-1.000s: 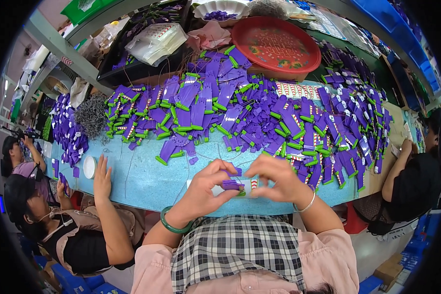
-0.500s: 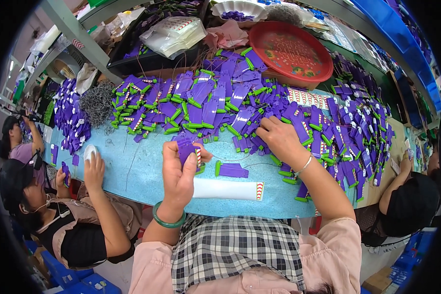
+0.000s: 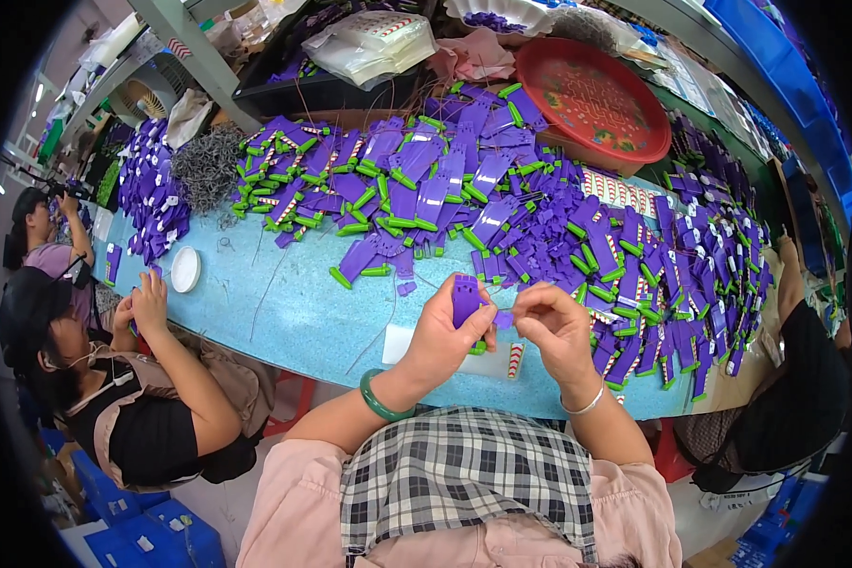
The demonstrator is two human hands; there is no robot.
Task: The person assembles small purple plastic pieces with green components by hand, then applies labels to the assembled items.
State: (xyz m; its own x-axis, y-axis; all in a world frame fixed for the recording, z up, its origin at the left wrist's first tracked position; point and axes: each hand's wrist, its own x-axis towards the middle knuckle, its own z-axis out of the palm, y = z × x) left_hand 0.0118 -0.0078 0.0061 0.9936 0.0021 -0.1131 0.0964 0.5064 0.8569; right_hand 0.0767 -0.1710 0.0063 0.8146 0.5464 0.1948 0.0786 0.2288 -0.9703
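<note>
— What's the left hand (image 3: 442, 333) got?

— A flat purple card (image 3: 465, 299), held upright, fingers clamped on its lower part, thumb in front. A bit of green shows just under the hand (whether it belongs to the card, I can't tell).

— And the right hand (image 3: 551, 325)?

— Fingertips pinched together just beside the card's right edge, on something small and purple; too tiny to name. Both hands are up over the near edge of the blue desk (image 3: 293, 317).

— What lies under them?

— A white sheet (image 3: 409, 343) with a small red-and-white striped piece (image 3: 515, 360) on it.

— Beyond that?

— A wide heap of purple cards with green ends (image 3: 502, 208) across the desk, a red tray (image 3: 592, 99) behind it, a white round lid (image 3: 185, 269) to the left, near another person's hands (image 3: 147, 301).
</note>
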